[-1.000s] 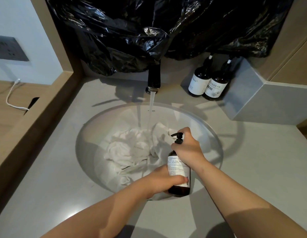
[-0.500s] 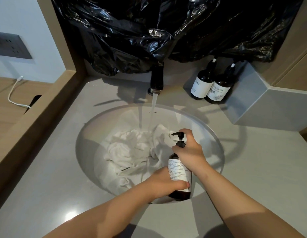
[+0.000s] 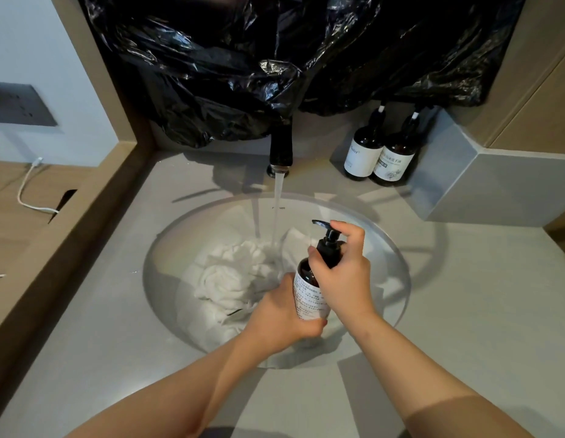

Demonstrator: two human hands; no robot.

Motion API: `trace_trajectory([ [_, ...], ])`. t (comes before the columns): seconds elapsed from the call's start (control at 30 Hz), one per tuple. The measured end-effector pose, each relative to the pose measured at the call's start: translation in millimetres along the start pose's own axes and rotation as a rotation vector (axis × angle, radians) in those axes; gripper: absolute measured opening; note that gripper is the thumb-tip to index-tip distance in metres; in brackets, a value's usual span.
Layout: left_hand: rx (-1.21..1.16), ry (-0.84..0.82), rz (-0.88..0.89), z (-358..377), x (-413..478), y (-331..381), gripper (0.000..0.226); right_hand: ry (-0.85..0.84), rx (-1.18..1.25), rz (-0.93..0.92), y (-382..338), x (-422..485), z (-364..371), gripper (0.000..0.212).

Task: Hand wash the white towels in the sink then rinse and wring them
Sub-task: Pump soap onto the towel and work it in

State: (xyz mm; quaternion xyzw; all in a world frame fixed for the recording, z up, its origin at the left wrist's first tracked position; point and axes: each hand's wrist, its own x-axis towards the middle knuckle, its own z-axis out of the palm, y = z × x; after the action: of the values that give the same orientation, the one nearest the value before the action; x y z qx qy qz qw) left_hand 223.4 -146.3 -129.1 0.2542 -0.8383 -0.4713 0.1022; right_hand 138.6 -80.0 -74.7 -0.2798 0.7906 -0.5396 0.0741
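Note:
White towels (image 3: 230, 279) lie bunched and wet in the round sink (image 3: 167, 248). Water runs from the black faucet (image 3: 281, 147) onto them. Over the sink's right half I hold a brown pump bottle (image 3: 309, 298) with a white label. My left hand (image 3: 281, 314) grips the bottle's lower body from the left. My right hand (image 3: 347, 273) wraps the neck, its fingers curled round the black pump head (image 3: 328, 235).
Two more brown bottles (image 3: 379, 153) stand at the back right against a grey ledge (image 3: 496, 184). Black plastic sheeting (image 3: 274, 58) hangs behind the faucet. A wooden rim (image 3: 69, 235) borders the grey counter (image 3: 85, 343) on the left, with a white cable (image 3: 25, 197) beyond.
The pump head has risen and my right hand's fingers have shifted from pressing on its top to curling round the neck. The bottle has tilted slightly and lifted.

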Motion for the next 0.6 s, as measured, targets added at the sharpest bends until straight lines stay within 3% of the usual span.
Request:
trace_trajectory([
  [0.13,-0.071,-0.061,-0.032,-2.7,0.8,-7.0,0.039,-0.057,-0.019,0.001,-3.0,-1.0,0.8,0.051],
  [0.37,-0.162,-0.145,-0.009,-4.4,2.4,-3.1,0.024,-0.058,-0.02,0.038,0.2,1.4,4.4,0.045],
  [0.5,-0.166,-0.154,-0.059,-9.0,7.4,2.1,0.031,-0.073,0.01,0.077,-1.7,6.5,0.5,0.054],
  [0.6,-0.205,-0.177,-0.044,-5.7,6.9,9.6,0.02,-0.083,0.006,0.099,-1.1,10.8,-0.7,0.047],
])
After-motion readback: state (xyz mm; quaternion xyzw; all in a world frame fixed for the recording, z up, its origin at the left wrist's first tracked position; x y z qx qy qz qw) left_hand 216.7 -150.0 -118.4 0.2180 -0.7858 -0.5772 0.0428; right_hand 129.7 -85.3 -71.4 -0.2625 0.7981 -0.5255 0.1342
